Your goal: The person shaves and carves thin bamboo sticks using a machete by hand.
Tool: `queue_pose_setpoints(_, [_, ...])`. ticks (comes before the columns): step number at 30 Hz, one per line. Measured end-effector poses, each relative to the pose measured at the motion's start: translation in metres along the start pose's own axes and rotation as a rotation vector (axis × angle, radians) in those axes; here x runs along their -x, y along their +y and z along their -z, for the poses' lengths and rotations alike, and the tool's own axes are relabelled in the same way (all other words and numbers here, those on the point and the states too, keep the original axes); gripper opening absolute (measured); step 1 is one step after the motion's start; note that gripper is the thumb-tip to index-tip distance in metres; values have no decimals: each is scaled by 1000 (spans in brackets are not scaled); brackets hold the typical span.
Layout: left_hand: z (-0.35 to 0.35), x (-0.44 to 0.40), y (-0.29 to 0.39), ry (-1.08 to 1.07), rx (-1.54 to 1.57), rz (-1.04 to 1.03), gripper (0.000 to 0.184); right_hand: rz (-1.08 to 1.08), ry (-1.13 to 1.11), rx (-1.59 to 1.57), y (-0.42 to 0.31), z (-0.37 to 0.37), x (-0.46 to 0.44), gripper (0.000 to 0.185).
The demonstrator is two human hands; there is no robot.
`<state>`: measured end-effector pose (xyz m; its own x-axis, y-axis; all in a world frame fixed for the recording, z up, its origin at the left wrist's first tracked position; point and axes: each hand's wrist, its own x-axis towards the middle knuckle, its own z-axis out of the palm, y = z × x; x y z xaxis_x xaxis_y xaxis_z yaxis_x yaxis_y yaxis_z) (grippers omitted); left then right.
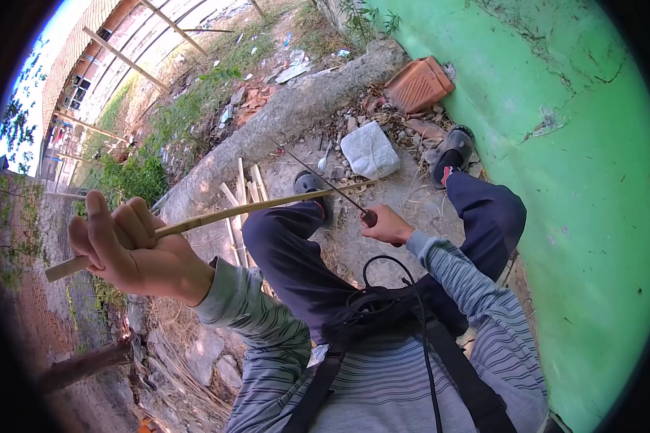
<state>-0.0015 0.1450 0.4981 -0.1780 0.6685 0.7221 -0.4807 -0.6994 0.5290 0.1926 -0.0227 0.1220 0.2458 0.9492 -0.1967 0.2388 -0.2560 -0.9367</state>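
My left hand [141,252] is raised at the left, its fingers wrapped round one end of a long bamboo strip [231,212]. The strip slants across my knee, and its thin far end lies between my legs. In my right hand [391,226], between my knees, is the dark wooden handle of a long, thin-bladed knife [316,172]. Its blade points up and left and crosses the strip near the strip's far end; whether the two touch I cannot tell. More cut bamboo strips [240,229] lie on the ground beside my leg.
A pale block [370,150] sits on the ground between my shoes. Beyond it, an orange clay tile [419,85] leans by the green wall [585,180] at my right. A low concrete ledge [267,123] runs ahead, with litter and plants behind. A black cable [425,328] hangs over my chest.
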Motion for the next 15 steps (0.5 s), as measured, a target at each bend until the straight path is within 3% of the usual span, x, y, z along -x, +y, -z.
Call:
queue_pose_setpoints(4, [6,0,1,-21,-12,-8,34,0,13,-110,27,-22,-7,24])
queue_pose_setpoints(6, [9,1,3,-26,-23,-12,34,-131,168,20,62,-29,-13,22])
queue_pose_setpoints(7, [10,2,4,-3,-37,-16,34,-131,175,23,80,-30,-16,22])
queue_pose_setpoints(10, [16,3,5,8,-19,-13,34,-397,185,72,95,-24,-18,20])
queue_pose_setpoints(15, [20,0,2,65,-26,24,35,-157,172,99,83,-30,-12,23])
